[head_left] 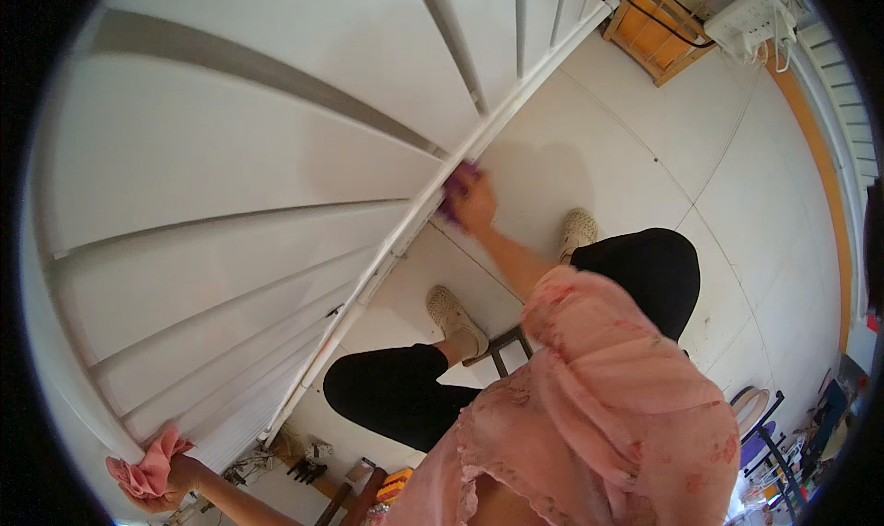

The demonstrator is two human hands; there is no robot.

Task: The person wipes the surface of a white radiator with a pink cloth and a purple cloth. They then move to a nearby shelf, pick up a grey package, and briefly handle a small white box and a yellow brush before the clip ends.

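Note:
A large white louvered panel point(228, 132) with wide slats stands before me, filling the left side of the view. My right hand point(478, 205), slightly blurred, presses a purple cloth point(456, 189) against the panel's lower frame rail point(387, 246), close to the floor. At the lower left, my left hand point(173, 488) grips a pink cloth point(160, 465) around the panel's outer frame edge point(90, 395). Part of that hand is hidden behind the cloth. Between my knees and the panel are my feet in beige perforated clogs point(452, 312).
Pale tiles point(642, 153) cover the floor. A wooden rack point(652, 28) and a white power strip point(749, 21) with cables are at the upper right. Below me is a metal-framed stool point(507, 350). Tools and clutter point(311, 467) lie at the bottom, with more items point(780, 450) at the lower right.

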